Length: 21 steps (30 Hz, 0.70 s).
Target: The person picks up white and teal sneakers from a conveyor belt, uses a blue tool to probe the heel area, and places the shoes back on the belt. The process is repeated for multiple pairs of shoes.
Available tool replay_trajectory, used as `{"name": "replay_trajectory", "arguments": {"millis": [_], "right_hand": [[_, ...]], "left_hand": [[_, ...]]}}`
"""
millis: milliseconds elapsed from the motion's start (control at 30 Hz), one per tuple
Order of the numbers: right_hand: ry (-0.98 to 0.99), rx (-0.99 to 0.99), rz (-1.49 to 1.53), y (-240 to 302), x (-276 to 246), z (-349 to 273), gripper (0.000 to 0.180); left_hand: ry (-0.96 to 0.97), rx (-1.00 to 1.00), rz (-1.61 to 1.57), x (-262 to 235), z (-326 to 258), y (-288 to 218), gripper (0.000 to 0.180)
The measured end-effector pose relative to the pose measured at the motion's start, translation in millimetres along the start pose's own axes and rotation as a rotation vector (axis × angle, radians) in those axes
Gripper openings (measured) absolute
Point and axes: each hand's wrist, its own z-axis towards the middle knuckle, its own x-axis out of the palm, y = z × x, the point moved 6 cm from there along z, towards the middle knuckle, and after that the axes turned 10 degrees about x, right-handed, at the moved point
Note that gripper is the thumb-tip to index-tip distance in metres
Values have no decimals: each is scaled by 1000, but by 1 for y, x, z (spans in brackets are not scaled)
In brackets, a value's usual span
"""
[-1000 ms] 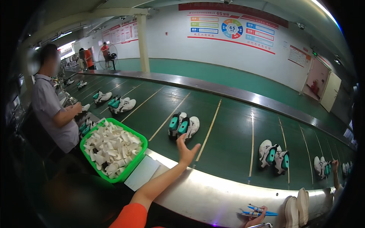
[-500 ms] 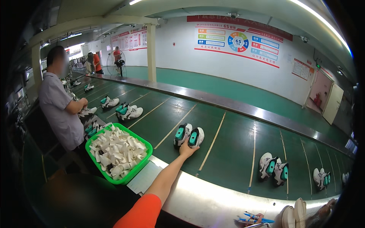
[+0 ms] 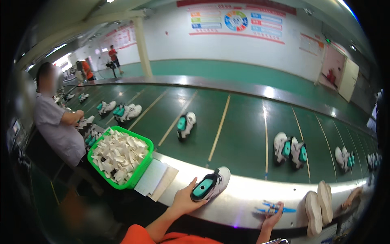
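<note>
My left hand point(image 3: 185, 200) is closed around the heel end of a white and black sneaker point(image 3: 215, 183) with a teal shoe last inside it, above the belt's metal edge. Its matching sneaker point(image 3: 186, 125) stands alone on the dark green conveyor belt point(image 3: 239, 140), farther off. Low on the right, my right hand point(image 3: 274, 216) grips slim blue pen-like tools point(image 3: 273, 208), whose exact kind I cannot make out. A pair of bare off-white soles point(image 3: 313, 213) lies to the right of that hand.
A green basket point(image 3: 143, 170) full of white pieces stands at the left, beside papers point(image 3: 150, 179). More sneakers point(image 3: 289, 149) ride the belt on both sides. A co-worker point(image 3: 55, 122) in a grey shirt handles a shoe on the left. The metal rail point(image 3: 195, 209) borders the belt.
My left hand has brought one sneaker of the pair off the belt toward me, over the metal edge. The other stayed on the belt. My right hand has come further into view.
</note>
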Motion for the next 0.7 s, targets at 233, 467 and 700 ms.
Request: {"name": "replay_trajectory", "arguments": {"millis": [233, 467, 700], "right_hand": [[177, -88, 16, 4, 8, -3, 22], [146, -85, 26, 5, 12, -7, 22], [150, -105, 8, 0, 11, -1, 24]], "left_hand": [[408, 76, -158, 45, -27, -21, 108], [125, 22, -109, 56, 90, 45, 72], [288, -111, -312, 126, 143, 62, 54]]}}
